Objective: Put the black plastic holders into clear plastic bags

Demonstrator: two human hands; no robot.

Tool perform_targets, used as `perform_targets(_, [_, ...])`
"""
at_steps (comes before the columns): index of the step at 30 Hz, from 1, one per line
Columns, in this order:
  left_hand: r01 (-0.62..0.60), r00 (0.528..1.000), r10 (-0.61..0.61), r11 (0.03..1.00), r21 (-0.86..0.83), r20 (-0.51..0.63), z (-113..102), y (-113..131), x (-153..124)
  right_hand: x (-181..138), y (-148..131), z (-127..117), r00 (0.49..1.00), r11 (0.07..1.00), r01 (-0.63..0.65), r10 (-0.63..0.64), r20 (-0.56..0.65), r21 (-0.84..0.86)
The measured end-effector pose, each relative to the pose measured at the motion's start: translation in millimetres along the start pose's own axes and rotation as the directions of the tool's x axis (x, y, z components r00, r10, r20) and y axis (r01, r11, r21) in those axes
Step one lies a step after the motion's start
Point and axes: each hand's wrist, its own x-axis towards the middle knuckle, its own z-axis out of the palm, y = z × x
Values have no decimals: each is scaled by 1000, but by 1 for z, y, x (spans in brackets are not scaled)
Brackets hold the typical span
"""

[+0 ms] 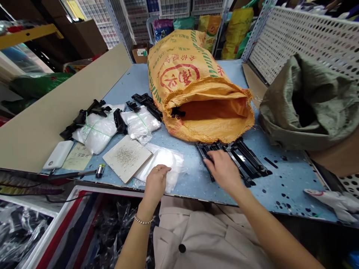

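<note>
My left hand (157,181) is over a stack of clear plastic bags (171,168) near the table's front edge. Its fingers are curled together, and whatever they may pinch is hidden. My right hand (224,170) reaches onto a row of long black plastic parts (238,158), its thumb and fingers closed around the leftmost one. Behind that row gapes the mouth of an orange woven sack (190,82), with a bit of black showing inside. A square white board (126,157) with small specks in its middle overlaps the bags on their left.
Bundled clear bags (97,130) tied with green string lie at left among more black parts (81,119). A hammer (99,171), a white power bank (58,155) and a paper note (77,157) are nearby. At right stands an open grey-green sack (308,108).
</note>
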Motion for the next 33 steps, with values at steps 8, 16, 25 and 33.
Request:
perform_targets(8, [-75, 990, 65, 995, 69, 129, 31, 15, -1, -12, 15, -9, 957, 989, -30, 71, 281, -147])
perform_targets(16, [-17, 989, 26, 998, -63, 145, 46, 24, 3, -69, 14, -20, 725, -82, -689, -66, 686, 720])
perform_targets(25, [-286, 943, 272, 957, 44, 191, 49, 48, -21, -71, 7, 11, 677, -222, -707, 62, 733, 672])
perform_targets(33, [-307, 864, 349, 936, -170, 362, 15, 71, -43, -66, -38, 9, 935, 641, -275, 4, 356, 716])
